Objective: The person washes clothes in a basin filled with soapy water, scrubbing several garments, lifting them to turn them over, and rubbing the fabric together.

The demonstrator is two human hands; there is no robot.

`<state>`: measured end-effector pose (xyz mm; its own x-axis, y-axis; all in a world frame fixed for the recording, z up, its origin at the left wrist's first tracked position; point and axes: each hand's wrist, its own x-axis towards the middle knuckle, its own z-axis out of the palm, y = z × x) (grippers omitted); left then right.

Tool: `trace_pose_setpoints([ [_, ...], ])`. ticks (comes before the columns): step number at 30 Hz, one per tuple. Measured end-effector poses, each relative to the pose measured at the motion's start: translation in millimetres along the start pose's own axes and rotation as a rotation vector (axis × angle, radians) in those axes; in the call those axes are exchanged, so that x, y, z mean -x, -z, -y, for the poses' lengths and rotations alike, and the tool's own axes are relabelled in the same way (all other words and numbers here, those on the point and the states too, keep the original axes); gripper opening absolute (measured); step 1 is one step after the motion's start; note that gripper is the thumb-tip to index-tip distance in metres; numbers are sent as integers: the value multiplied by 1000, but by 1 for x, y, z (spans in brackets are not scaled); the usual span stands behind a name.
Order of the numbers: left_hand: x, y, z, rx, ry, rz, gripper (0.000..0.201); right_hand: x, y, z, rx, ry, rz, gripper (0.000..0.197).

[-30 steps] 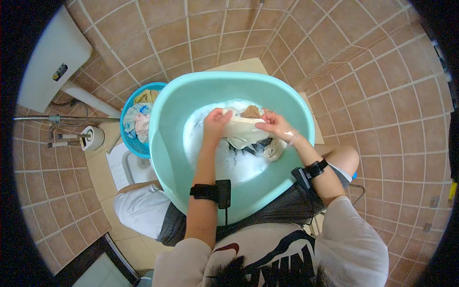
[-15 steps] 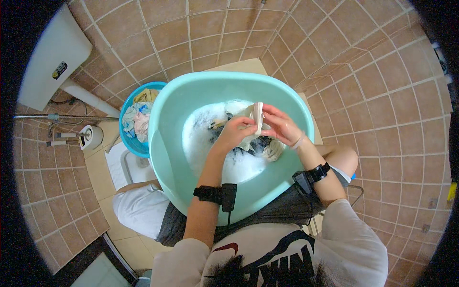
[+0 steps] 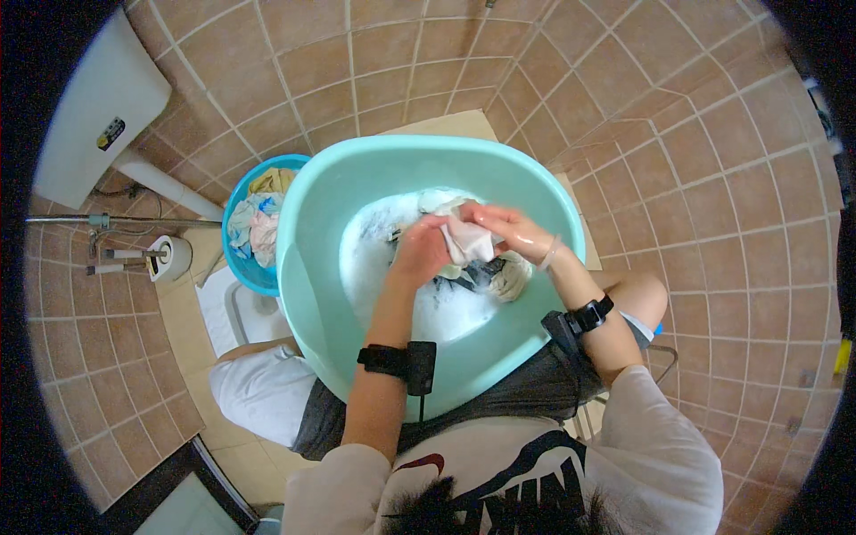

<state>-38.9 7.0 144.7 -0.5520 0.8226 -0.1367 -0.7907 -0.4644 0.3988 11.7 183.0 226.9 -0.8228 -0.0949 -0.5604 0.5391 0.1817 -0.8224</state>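
Note:
A large mint-green tub (image 3: 312, 205) stands between my legs, with foamy water (image 3: 366, 285) and wet clothes inside. Above the suds, my left hand (image 3: 421, 251) and my right hand (image 3: 515, 234) grip a bunched white cloth (image 3: 468, 241) from its two sides. What garment it is, I cannot make out. My left fingers are partly hidden behind the fabric; those of my right hand curl over its top. Below the cloth lie dark wet fabric (image 3: 481, 270) and a beige piece of clothing (image 3: 510, 280) half out of the foam.
Left of the tub, a blue basin (image 3: 234, 198) holds several crumpled clothes, above a white squat toilet (image 3: 218, 308). A toilet brush holder (image 3: 171, 257), a metal pipe (image 3: 152, 220) and a white cistern (image 3: 107, 98) are farther left. Tiled walls (image 3: 731, 223) close in behind and to the right.
Earlier the cloth was stretched upright between my hands, with a banded edge showing. Now it is gathered into a bunch, and my hands have folded inward around it.

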Motion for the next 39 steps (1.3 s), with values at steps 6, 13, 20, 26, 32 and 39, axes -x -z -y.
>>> trace_pose_setpoints([
  [6,11,-12,-19,-37,-47,-22,39,-3,5,-32,84,199,153,36],
  [13,5,17,-9,-1011,197,-54,17,13,11,3,-523,263,-70,19],
  [20,-18,42,33,-1449,-277,-673,16,29,24,6,-479,242,-116,15],
  [26,-31,77,48,-1427,-482,-905,20,38,18,13,-521,245,-141,14],
  [32,-29,56,29,-117,12,-483,26,2,45,-41,190,310,-599,21],
  [39,-8,-3,12,-163,2,-178,26,-11,0,-60,355,75,-10,23],
])
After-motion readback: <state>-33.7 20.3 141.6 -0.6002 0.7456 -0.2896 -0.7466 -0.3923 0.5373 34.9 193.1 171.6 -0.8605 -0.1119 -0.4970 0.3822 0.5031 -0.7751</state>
